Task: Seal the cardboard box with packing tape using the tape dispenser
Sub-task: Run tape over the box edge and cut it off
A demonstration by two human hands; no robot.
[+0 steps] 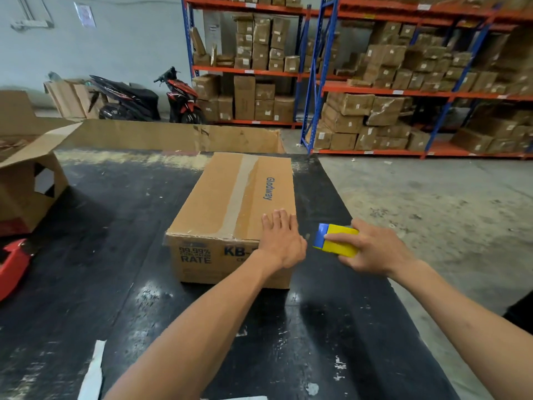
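A closed brown cardboard box lies on the black table, with a strip of clear tape running along its top seam. My left hand rests flat on the box's near right top corner, fingers spread, holding nothing. My right hand is just right of the box, shut on a yellow and blue tape dispenser. The dispenser's blue end points toward the box's right side, a short gap away from it.
A big open cardboard box stands at the table's left, a long carton wall at the far edge. A red object sits at the left edge. Bare concrete floor lies right; shelves of cartons and two scooters stand behind.
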